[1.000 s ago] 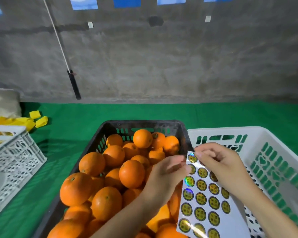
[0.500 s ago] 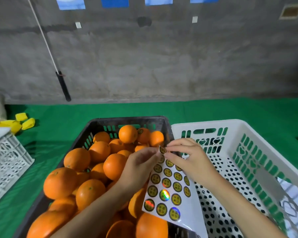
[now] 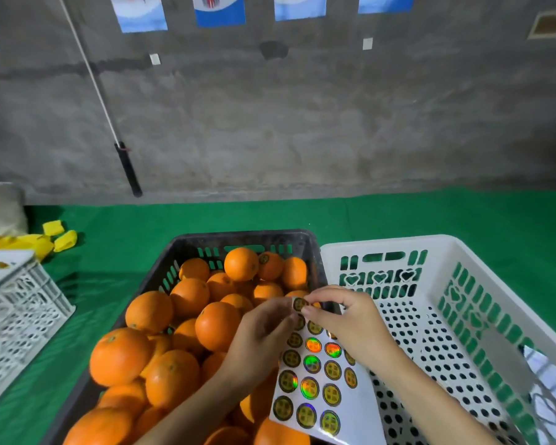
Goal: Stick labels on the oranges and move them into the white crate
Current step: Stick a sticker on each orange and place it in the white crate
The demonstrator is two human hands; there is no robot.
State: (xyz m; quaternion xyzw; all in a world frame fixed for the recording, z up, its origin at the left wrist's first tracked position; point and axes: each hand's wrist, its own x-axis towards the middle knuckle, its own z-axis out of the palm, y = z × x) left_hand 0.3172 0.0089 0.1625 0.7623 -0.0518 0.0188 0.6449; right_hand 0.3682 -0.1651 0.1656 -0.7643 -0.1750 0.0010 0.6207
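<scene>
A black crate (image 3: 244,239) on the green table holds several oranges (image 3: 217,326). To its right stands the white crate (image 3: 382,244), which holds no oranges that I can see. My left hand (image 3: 260,335) holds a white label sheet (image 3: 321,383) covered with round holographic stickers, above the black crate's right side. My right hand (image 3: 350,322) pinches one round label (image 3: 299,304) between thumb and forefinger at the sheet's top edge; the label stands lifted off the sheet.
Another white lattice crate (image 3: 20,313) sits at the left edge. Yellow pieces (image 3: 58,236) lie on the green cloth behind it. A grey concrete wall rises behind the table, with a white cord and black handle (image 3: 127,168) hanging against it.
The view has shifted, so both crates sit further left in frame. My right hand has peeled one label up from the sheet's top edge.
</scene>
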